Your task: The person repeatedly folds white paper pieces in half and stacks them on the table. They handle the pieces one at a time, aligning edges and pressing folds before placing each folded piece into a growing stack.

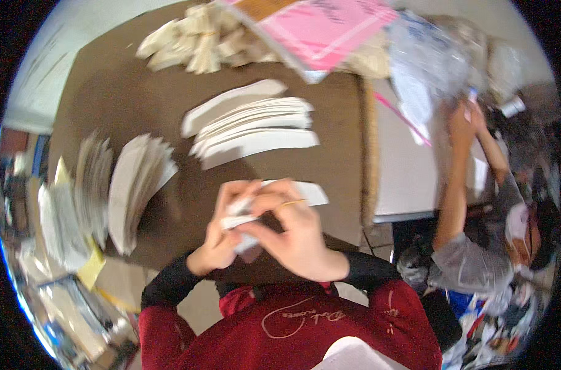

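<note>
Both hands, left hand (222, 237) and right hand (292, 231), grip a curved white card piece (302, 192) closed, which could crease if squeezed harder.

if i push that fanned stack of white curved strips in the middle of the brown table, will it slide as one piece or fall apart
Probably fall apart: the fanned stack is loose flat strips, already offset from one another, with nothing visibly binding them. Each strip looks thin and light, so the top ones would likely skid first. The brown table looks smooth, so the strips would probably slide rather than catch.

Both hands together at chest, left (222, 231) and right (292, 231) fingers pinched.
</note>
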{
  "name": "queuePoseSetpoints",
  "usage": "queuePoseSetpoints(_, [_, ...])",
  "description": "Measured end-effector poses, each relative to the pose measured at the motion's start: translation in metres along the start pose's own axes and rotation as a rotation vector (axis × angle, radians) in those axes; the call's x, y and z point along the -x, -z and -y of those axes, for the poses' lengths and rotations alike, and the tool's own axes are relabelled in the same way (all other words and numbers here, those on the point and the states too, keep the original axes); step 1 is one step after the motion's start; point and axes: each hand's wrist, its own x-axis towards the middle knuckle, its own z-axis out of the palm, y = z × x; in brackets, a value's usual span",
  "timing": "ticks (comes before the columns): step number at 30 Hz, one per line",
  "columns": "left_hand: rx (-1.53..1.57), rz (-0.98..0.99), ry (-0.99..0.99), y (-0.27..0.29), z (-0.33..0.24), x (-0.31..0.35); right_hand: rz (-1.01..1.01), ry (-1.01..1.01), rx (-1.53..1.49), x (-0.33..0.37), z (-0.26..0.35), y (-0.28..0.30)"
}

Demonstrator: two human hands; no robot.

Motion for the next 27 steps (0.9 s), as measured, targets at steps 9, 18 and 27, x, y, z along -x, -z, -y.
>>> queuePoseSetpoints(9, [0.68, -0.042, 0.179, -0.011, -0.008, -0.004, 0.084, -0.047, -0.242, 0.006, -0.004, 0.002])
queuePoseSetpoints(18, [0.3, 0.046, -0.058, 0.011, -0.017, -0.014, 0.268, 0.048, -0.196, 0.004, 0.005, 0.004])
queuePoseSetpoints(27, [0.731, -0.514, 0.039, 0.029, -0.023, -0.033, 0.311, 0.368, -0.373, 0.003, 0.013, 0.026])
